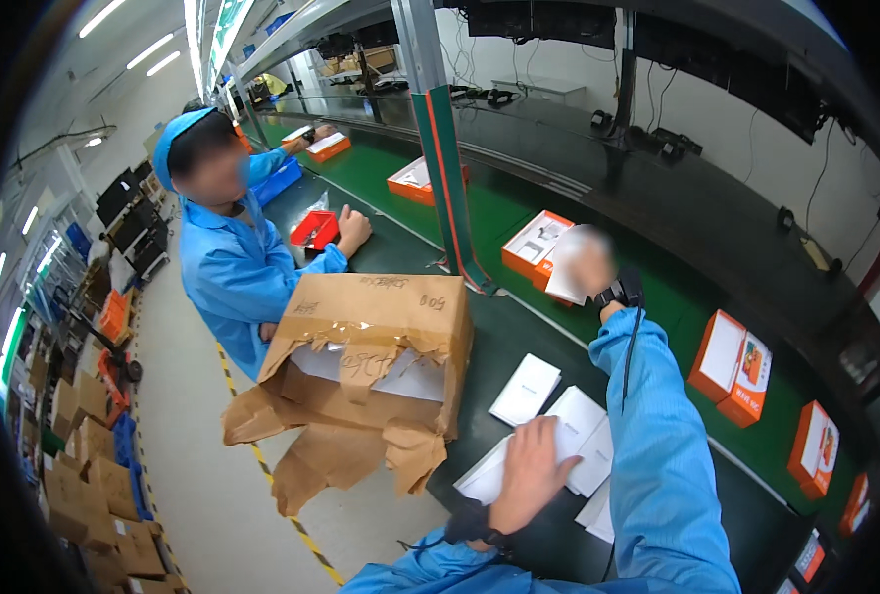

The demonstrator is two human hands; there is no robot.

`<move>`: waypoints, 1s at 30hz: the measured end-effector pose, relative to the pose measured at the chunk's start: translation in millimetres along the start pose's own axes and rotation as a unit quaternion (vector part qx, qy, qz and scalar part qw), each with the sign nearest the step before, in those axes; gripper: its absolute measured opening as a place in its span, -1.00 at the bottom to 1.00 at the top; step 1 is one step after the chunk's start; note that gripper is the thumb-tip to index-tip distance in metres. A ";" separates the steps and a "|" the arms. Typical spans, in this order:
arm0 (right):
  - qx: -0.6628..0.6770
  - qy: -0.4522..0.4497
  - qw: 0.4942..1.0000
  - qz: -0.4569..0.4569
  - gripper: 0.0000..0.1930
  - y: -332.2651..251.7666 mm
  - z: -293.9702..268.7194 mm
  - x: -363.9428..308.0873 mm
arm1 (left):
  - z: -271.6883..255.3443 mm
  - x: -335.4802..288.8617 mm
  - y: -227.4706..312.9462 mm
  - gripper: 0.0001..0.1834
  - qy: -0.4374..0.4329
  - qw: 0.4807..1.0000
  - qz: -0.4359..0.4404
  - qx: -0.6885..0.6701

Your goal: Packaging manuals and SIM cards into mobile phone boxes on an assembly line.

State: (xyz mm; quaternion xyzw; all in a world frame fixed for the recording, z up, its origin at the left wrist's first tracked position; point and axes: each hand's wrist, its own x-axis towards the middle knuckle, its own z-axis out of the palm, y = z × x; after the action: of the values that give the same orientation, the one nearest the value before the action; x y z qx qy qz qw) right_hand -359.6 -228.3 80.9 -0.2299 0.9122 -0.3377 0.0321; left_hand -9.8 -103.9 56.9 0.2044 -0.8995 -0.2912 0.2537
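My right hand [586, 261] reaches far forward over the green conveyor. It is blurred, but a white booklet [565, 281] shows in its grasp, at the right side of an open orange-and-white box [536, 241]. Small white and grey contents show inside that box. My left hand [531, 472] lies with its fingers stretched out on a spread of white booklets [581, 426] on the dark green bench. One more white booklet [525, 389] lies just beyond its fingertips.
A torn-open cardboard carton [381, 307] with white paper items inside stands left of the booklets. Further orange-and-white boxes [732, 366] sit along the conveyor [648, 287]. A metal post [430, 129] rises ahead. A co-worker in blue [232, 257] sits at left beside a red bin [314, 230].
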 end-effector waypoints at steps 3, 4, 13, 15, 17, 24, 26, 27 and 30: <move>0.097 0.001 0.995 0.005 -0.11 54.4 -36.5 19.0 | 11.7 17.6 -12.8 -0.20 0.007 1.000 0.017 -0.018; 0.145 -0.030 0.989 0.015 -0.15 59.0 -47.1 15.9 | 11.7 22.3 -18.6 -0.22 -0.006 1.000 0.005 -0.027; -0.016 0.033 0.984 -0.175 -0.27 40.4 -147.6 -125.0 | -14.8 46.8 -43.4 -0.65 0.023 0.984 -0.096 -0.147; -0.056 0.062 0.979 -0.185 -0.32 41.5 -151.3 -150.5 | -31.1 51.1 -39.7 -0.78 0.012 0.930 -0.174 -0.323; -0.124 0.106 0.953 -0.255 -0.44 42.0 -145.1 -172.0 | -46.7 53.0 -38.4 -0.81 0.008 0.799 -0.212 -0.563; 0.105 -0.022 0.937 -0.332 -0.42 -6.0 -141.9 -259.1 | -45.0 75.1 -1.0 -0.59 0.029 0.708 -0.129 -0.693; 0.151 -0.061 0.931 -0.327 -0.39 -8.5 -152.5 -266.8 | -44.1 74.8 -5.7 -0.62 0.026 0.729 -0.120 -0.674; 0.216 -0.162 0.908 -0.320 -0.37 -4.7 -160.9 -262.6 | -41.5 79.5 -5.7 -0.63 0.023 0.745 -0.103 -0.659; 0.253 -0.215 0.898 -0.288 -0.33 1.0 -166.8 -269.9 | -42.2 76.7 3.4 -0.65 0.045 0.741 -0.131 -0.658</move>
State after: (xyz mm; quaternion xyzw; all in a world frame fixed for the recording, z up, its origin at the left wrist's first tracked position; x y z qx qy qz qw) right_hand -154.9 -8.2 182.6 -0.5337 0.6611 -0.4936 0.1856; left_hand -46.6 -158.6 114.5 0.1150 -0.4366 -0.8312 0.3243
